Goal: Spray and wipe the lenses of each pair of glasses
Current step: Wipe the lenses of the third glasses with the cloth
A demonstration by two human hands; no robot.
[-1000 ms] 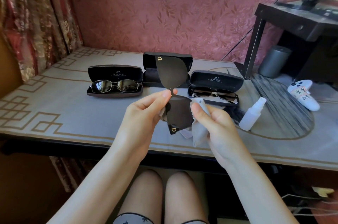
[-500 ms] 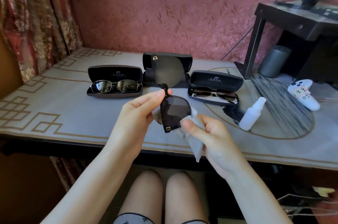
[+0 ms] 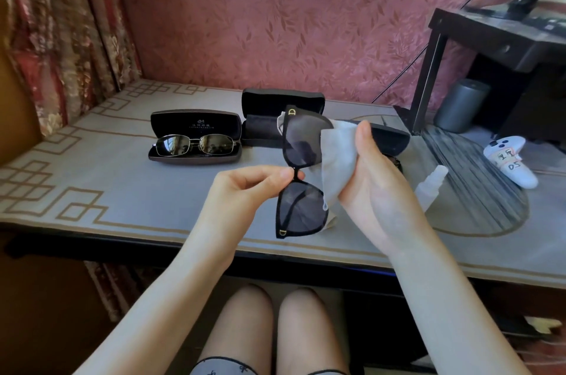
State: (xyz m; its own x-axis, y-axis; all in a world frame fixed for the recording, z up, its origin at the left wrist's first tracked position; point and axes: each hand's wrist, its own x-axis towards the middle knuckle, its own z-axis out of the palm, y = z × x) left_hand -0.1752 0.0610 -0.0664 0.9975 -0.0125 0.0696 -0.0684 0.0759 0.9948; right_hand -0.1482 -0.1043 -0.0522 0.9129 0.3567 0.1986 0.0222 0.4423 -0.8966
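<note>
Since half a second ago, the right hand [image 3: 376, 191] has carried the grey cloth [image 3: 338, 157] up from the near lens to the far lens of the black sunglasses [image 3: 300, 209], held upright above the near edge of the table [image 3: 122, 191]. It grips the cloth folded over that lens. The left hand [image 3: 242, 194] pinches only the thin bridge, so firm rubbing could twist the frame loose.
</note>
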